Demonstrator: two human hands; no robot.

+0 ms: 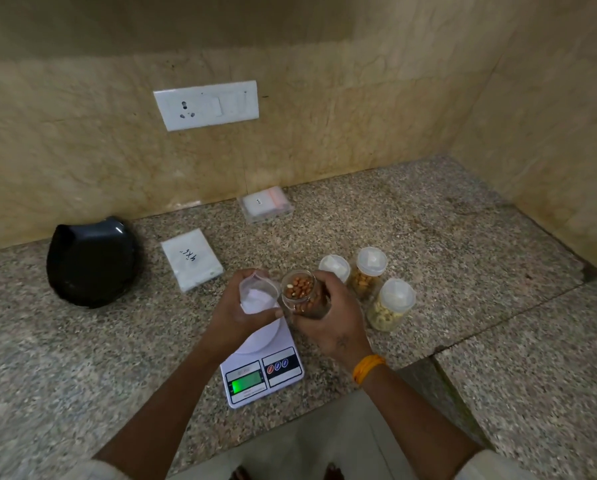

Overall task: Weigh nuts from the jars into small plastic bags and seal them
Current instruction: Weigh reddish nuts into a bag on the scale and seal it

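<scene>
My left hand (236, 315) holds a small clear plastic bag (258, 292) open over the white digital scale (264, 368), whose display glows green. My right hand (328, 320) grips an open jar of reddish-brown peanuts (300, 291), tilted with its mouth toward the bag's opening. Bag and jar mouth are almost touching. To the right stand a lidded jar of almonds (368, 273) and a lidded jar of cashews (390, 304). A loose white lid (334, 266) lies behind the peanut jar.
A stack of clear bags marked 4x6 (191, 263) lies left of centre, a smaller packet of zip bags (265, 204) sits near the wall. A black round dish (91, 261) lies at the far left. Walls close the back and right; the granite counter (463, 237) has a seam at the right.
</scene>
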